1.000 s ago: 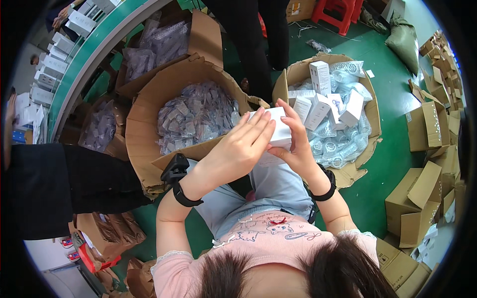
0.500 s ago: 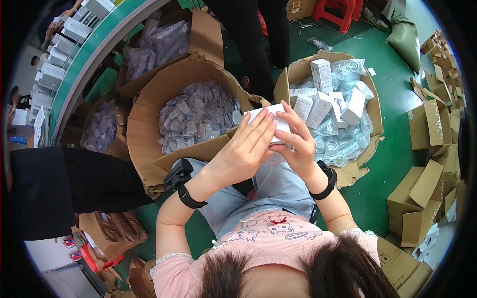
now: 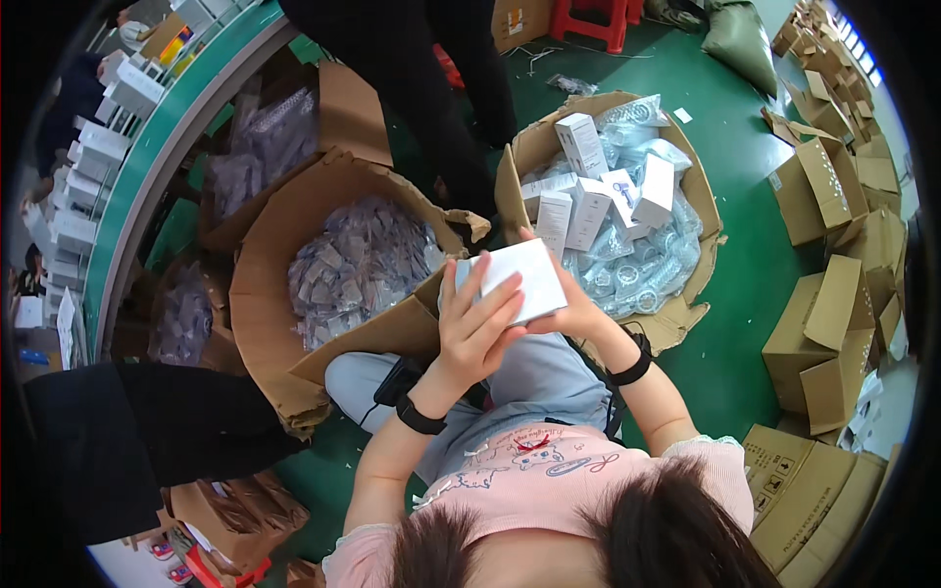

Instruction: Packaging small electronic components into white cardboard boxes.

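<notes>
Both of my hands hold one small white box [image 3: 530, 278] above my lap, with a plain face turned up. My left hand [image 3: 477, 318] grips its left side, fingers spread over the edge and front corner. My right hand [image 3: 573, 312] wraps round its right and far side, and part of those fingers is hidden behind the box. Just beyond stands a round cardboard container [image 3: 708, 279] with several white boxes [image 3: 589, 214] lying on clear bubble packaging [image 3: 642, 277]. To the left, a larger cardboard container [image 3: 257, 294] holds many small clear plastic packets [image 3: 363, 265].
A person's dark-clothed legs [image 3: 417, 83] stand beyond the containers; another dark-clothed leg [image 3: 211, 416] is at the left. A green-edged table [image 3: 162, 147] bears white boxes. Open cardboard boxes [image 3: 821, 338] line the right side. A red stool [image 3: 593, 22] is at the back.
The white box has tilted, showing more of its plain face. My left hand has slid from on top of it to its left side. The view has shifted, so the surroundings moved leftward.
</notes>
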A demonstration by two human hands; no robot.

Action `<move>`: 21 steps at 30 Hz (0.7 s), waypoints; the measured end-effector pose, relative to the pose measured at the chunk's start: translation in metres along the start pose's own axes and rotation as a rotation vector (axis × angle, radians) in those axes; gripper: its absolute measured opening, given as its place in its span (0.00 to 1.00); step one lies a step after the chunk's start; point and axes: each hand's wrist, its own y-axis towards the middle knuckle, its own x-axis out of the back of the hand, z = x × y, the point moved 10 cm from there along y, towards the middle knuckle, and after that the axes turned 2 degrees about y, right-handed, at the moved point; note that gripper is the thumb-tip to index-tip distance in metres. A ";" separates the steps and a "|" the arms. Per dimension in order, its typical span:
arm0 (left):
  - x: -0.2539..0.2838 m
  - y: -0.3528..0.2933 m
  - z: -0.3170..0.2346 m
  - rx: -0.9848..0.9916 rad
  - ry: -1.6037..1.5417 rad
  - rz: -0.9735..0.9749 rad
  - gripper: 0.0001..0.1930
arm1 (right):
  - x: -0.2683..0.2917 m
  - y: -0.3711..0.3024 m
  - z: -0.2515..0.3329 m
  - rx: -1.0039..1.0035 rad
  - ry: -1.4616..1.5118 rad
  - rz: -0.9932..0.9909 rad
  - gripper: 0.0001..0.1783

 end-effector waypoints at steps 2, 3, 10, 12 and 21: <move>0.004 0.008 0.007 0.063 -0.032 -0.064 0.17 | 0.028 -0.006 -0.004 0.006 -0.011 -0.089 0.45; 0.013 0.010 0.016 0.133 -0.049 -0.131 0.16 | 0.051 -0.007 -0.016 -0.087 0.072 -0.202 0.41; 0.057 -0.052 0.081 0.562 0.072 -0.161 0.15 | 0.228 0.005 -0.049 -0.069 -0.712 -0.766 0.31; 0.070 -0.057 0.095 0.653 0.029 -0.230 0.15 | 0.283 0.000 -0.079 -0.430 -1.456 -0.721 0.47; 0.217 -0.060 0.151 0.686 0.272 -0.494 0.15 | 0.088 0.013 -0.080 -0.058 -0.728 -0.380 0.26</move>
